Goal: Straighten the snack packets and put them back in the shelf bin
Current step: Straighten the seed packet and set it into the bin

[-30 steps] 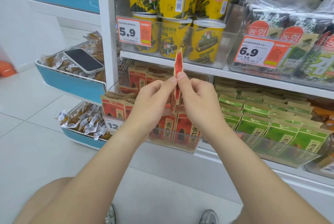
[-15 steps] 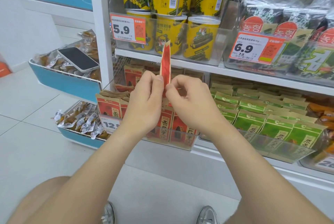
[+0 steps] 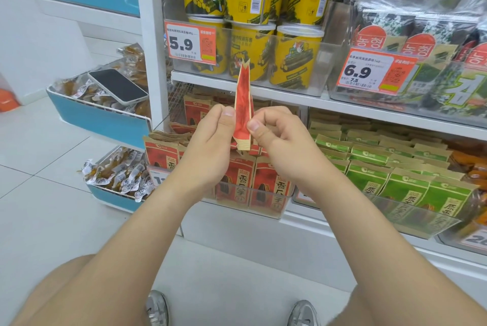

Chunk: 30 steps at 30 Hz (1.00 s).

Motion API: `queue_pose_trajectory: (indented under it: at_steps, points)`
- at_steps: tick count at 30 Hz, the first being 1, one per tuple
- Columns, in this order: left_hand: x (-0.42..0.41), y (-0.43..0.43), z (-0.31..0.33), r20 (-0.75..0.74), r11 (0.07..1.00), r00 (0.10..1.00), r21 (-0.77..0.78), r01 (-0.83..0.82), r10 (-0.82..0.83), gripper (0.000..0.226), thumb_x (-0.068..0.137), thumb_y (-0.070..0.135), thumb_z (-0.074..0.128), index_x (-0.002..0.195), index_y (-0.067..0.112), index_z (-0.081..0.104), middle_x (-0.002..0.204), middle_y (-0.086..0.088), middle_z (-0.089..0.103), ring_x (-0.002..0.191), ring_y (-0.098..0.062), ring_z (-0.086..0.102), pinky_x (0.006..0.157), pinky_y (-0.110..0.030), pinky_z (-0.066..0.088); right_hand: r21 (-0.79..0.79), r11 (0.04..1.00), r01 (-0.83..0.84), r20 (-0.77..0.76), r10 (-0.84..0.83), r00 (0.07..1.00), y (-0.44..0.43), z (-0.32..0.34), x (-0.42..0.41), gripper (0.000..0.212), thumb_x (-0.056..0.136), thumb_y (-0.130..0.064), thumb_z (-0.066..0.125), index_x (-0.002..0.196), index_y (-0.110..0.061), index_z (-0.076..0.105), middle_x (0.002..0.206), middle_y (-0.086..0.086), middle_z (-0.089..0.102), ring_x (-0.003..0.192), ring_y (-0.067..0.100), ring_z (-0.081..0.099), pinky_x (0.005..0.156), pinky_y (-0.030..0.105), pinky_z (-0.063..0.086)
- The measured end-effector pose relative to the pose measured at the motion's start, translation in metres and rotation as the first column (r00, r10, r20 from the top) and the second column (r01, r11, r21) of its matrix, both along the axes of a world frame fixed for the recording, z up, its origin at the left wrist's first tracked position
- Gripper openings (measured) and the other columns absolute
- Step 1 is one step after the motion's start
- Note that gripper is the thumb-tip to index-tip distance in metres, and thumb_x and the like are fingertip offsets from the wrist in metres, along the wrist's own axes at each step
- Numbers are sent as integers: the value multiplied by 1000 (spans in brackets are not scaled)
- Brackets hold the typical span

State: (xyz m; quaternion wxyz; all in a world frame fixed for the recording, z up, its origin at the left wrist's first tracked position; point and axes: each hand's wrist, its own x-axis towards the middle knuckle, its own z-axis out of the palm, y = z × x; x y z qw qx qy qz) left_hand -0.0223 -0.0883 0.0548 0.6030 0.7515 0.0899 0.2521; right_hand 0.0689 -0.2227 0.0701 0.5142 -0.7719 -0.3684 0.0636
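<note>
A red and tan snack packet [image 3: 243,104] stands upright and edge-on in front of the shelf, its notched top pointing up. My left hand [image 3: 210,141] pinches its left face with thumb and curled fingers. My right hand [image 3: 276,138] pinches its right face the same way. Below and behind my hands, the clear shelf bin [image 3: 266,211] holds more red packets [image 3: 268,183] of the same kind, some upright at the front and some leaning or lying at the back left.
Green packets [image 3: 400,183] fill the clear bin to the right. Yellow tubs [image 3: 295,57] and seaweed packs [image 3: 421,36] stand on the shelf above. A phone [image 3: 117,86] lies on a blue basket of wrapped snacks at the left. My shoes [image 3: 303,312] stand on white floor tiles.
Both hands have slid down the red packet, so more of it sticks up above my thumbs. The view has shifted slightly.
</note>
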Motion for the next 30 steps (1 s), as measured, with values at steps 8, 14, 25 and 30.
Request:
queue_pose_trajectory:
  at_steps: [8, 14, 25, 30]
  points:
    - [3, 5, -2, 28, 999, 999, -40, -24, 25, 46, 109, 53, 39, 105, 12, 59, 106, -24, 60, 94, -34, 57, 104, -70, 51, -13, 998, -58, -40, 57, 998, 0, -1, -2, 19, 93, -26, 80, 75, -27, 80, 131, -10, 57, 123, 3, 63, 105, 35, 55]
    - [2, 9, -1, 43, 997, 999, -76, 30, -27, 49, 111, 53, 41, 108, 9, 62, 108, -20, 65, 108, -41, 63, 106, -66, 53, -3, 994, -107, -51, 106, 993, -5, 1, 0, 17, 98, -25, 78, 82, -23, 81, 134, -8, 55, 132, 3, 54, 111, 41, 49]
    - [-6, 13, 4, 169, 964, 968, -158, 213, -186, 32, 107, 28, 61, 104, -1, 75, 107, -3, 78, 114, -26, 73, 103, -47, 59, 241, 970, -8, -160, 48, 986, -2, 8, -3, 18, 81, -33, 74, 65, -27, 80, 130, 1, 63, 122, 12, 64, 107, 43, 51]
    - [-4, 12, 3, 171, 943, 965, -234, 237, -200, 25, 107, 23, 61, 99, -1, 66, 104, -8, 74, 104, -24, 73, 97, -39, 59, 246, 969, -17, -146, 55, 988, -1, 8, -3, 21, 84, -31, 74, 64, -28, 77, 127, -1, 62, 118, 10, 65, 99, 33, 52]
